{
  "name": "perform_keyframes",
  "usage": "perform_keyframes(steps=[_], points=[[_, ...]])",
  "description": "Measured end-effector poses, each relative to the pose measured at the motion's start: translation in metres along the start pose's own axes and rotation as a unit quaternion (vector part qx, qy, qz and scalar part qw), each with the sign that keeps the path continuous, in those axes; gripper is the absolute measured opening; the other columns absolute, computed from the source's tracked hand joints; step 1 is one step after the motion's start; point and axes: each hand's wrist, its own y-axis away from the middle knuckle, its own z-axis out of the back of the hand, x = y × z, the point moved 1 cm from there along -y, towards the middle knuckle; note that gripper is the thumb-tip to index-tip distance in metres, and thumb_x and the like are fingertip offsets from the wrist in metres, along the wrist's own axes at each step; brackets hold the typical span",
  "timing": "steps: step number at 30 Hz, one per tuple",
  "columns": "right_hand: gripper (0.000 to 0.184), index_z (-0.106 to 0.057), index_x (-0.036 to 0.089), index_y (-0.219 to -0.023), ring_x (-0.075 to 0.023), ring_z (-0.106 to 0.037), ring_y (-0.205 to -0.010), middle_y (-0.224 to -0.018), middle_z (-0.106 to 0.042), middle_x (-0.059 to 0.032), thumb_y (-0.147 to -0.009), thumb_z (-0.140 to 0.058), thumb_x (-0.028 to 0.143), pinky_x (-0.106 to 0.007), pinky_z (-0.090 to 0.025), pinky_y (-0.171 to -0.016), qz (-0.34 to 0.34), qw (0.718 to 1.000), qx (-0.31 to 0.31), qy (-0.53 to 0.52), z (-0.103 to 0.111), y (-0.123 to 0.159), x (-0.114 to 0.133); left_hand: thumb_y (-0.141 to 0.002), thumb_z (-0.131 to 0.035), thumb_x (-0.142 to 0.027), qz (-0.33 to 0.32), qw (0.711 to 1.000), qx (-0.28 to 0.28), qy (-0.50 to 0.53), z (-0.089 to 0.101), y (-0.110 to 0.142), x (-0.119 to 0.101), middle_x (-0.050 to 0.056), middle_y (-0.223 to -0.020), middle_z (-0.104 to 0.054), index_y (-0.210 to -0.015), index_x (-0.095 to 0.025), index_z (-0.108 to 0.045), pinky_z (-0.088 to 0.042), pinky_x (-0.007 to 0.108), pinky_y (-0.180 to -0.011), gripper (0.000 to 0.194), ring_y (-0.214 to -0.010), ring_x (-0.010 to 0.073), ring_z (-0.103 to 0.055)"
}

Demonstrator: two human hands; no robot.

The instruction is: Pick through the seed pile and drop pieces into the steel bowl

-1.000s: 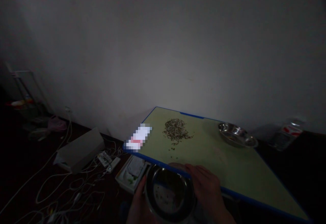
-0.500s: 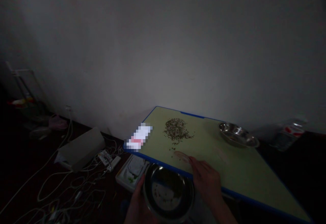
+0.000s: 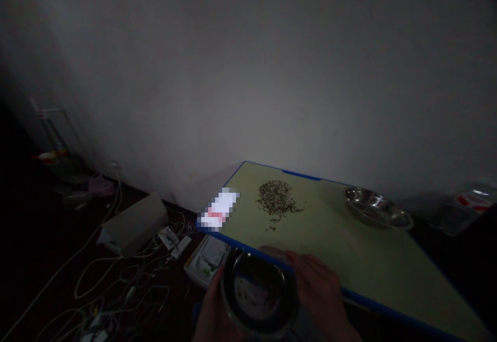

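Note:
My left hand (image 3: 213, 308) grips the side of a round metal bowl (image 3: 232, 308), held just below the table's front edge. A few small dark grains lie in the bowl's bottom. My right hand (image 3: 319, 286) is closed on a pale, translucent, flat piece with a rounded end (image 3: 274, 252), which lies low over the table edge beside the bowl's rim; its exact kind does not show. Farther back on the pale green, blue-edged table (image 3: 318, 228) spreads a pile of small brown grains (image 3: 276, 196), with a few strays nearer the front.
A bright, blurred-out rectangle (image 3: 220, 209) lies at the table's left corner. Another shiny metal dish (image 3: 363, 212) sits at the back right. Left on the floor are a box (image 3: 135, 225), tangled cables (image 3: 128, 290) and a white tray (image 3: 202, 261). A clear container (image 3: 464, 210) stands far right.
The flat piece in my right hand has come toward the bowl, to the table edge. A few stray grains near the front are gone from the tabletop. The view has shifted slightly left.

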Motion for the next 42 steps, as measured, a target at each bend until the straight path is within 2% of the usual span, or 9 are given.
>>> perform_keyframes(steps=[6, 10, 14, 18, 22, 28, 32, 37, 42], points=[[0.024, -0.068, 0.018, -0.098, -0.0162, -0.068, -0.072, -0.085, -0.074, -0.0058, -0.09, -0.046, 0.014, -0.028, -0.056, -0.067, -0.01, 0.999, -0.033, 0.002, 0.0, -0.004, -0.005, -0.083, -0.046, -0.053, -0.031, 0.999, -0.026, -0.001, 0.013, 0.0, -0.002, 0.01, -0.099, -0.075, -0.106, -0.013, -0.067, -0.029, 0.042, -0.106, 0.051, -0.107, 0.0271, -0.062], [0.022, -0.07, 0.014, -0.092, -0.0154, -0.067, -0.066, -0.08, -0.073, -0.0066, -0.091, -0.049, 0.021, -0.026, -0.053, -0.063, -0.028, 0.994, -0.068, 0.081, 0.0, -0.007, -0.019, -0.082, -0.041, -0.059, -0.007, 1.0, 0.006, -0.011, 0.014, 0.0, -0.004, 0.018, -0.11, -0.071, -0.118, -0.009, -0.06, -0.028, 0.048, -0.106, 0.065, -0.119, 0.033, -0.053], [0.03, -0.071, 0.012, -0.085, -0.0149, -0.065, -0.056, -0.071, -0.072, -0.0074, -0.093, -0.047, 0.028, -0.026, -0.048, -0.055, -0.052, 0.978, -0.088, 0.18, -0.001, -0.011, -0.029, -0.081, -0.042, -0.059, -0.014, 1.0, 0.019, -0.007, 0.011, 0.001, -0.006, 0.014, -0.106, -0.073, -0.112, -0.012, -0.065, -0.029, 0.046, -0.107, 0.061, -0.118, 0.032, -0.055], [0.032, -0.072, 0.012, -0.083, -0.0137, -0.063, -0.053, -0.069, -0.071, -0.0072, -0.093, -0.046, 0.028, -0.024, -0.045, -0.053, -0.054, 0.969, -0.103, 0.22, -0.001, -0.015, -0.027, -0.084, -0.042, -0.053, -0.039, 0.999, -0.008, -0.027, 0.011, 0.001, -0.006, 0.011, -0.102, -0.075, -0.11, -0.014, -0.066, -0.03, 0.045, -0.105, 0.053, -0.114, 0.0299, -0.058], [0.033, -0.072, 0.012, -0.083, -0.0136, -0.063, -0.052, -0.069, -0.072, -0.0076, -0.093, -0.045, 0.027, -0.024, -0.044, -0.053, -0.059, 0.969, -0.1, 0.22, -0.003, -0.014, -0.025, -0.082, -0.043, -0.056, -0.021, 0.999, -0.015, -0.023, 0.011, 0.001, -0.005, 0.012, -0.11, -0.072, -0.113, -0.014, -0.065, -0.032, 0.046, -0.104, 0.056, -0.115, 0.0305, -0.057], [0.032, -0.071, 0.012, -0.084, -0.0139, -0.064, -0.055, -0.072, -0.072, -0.0079, -0.093, -0.044, 0.026, -0.024, -0.045, -0.057, -0.071, 0.968, -0.088, 0.226, -0.007, -0.015, -0.022, -0.082, -0.048, -0.05, -0.048, 0.996, -0.054, -0.047, 0.013, 0.001, -0.004, 0.011, -0.103, -0.075, -0.107, -0.016, -0.068, -0.034, 0.044, -0.103, 0.047, -0.114, 0.0295, -0.058], [0.03, -0.071, 0.012, -0.086, -0.0134, -0.063, -0.056, -0.072, -0.072, -0.0079, -0.093, -0.045, 0.024, -0.024, -0.045, -0.057, -0.07, 0.969, -0.094, 0.216, -0.009, -0.014, -0.019, -0.081, -0.048, -0.053, -0.027, 0.998, -0.035, -0.045, 0.019, -0.001, -0.003, 0.012, -0.107, -0.073, -0.108, -0.014, -0.068, -0.032, 0.046, -0.105, 0.051, -0.114, 0.0312, -0.058], [0.034, -0.071, 0.012, -0.085, -0.0138, -0.062, -0.052, -0.071, -0.072, -0.0088, -0.093, -0.042, 0.026, -0.025, -0.043, -0.055, -0.077, 0.965, -0.082, 0.236, -0.011, -0.014, -0.019, -0.084, -0.046, -0.045, -0.098, 0.992, -0.055, -0.064, 0.024, -0.003, 0.0, 0.009, -0.106, -0.075, -0.106, -0.019, -0.069, -0.026, 0.047, -0.108, 0.041, -0.109, 0.0299, -0.061], [0.034, -0.072, 0.014, -0.085, -0.0148, -0.062, -0.053, -0.07, -0.072, -0.0078, -0.093, -0.042, 0.025, -0.025, -0.042, -0.055, -0.106, 0.961, -0.052, 0.25, -0.014, -0.021, -0.025, -0.081, -0.047, -0.054, -0.045, 0.999, -0.015, -0.026, 0.011, 0.001, -0.002, 0.012, -0.103, -0.075, -0.104, -0.017, -0.07, -0.023, 0.046, -0.11, 0.049, -0.119, 0.0314, -0.054]])
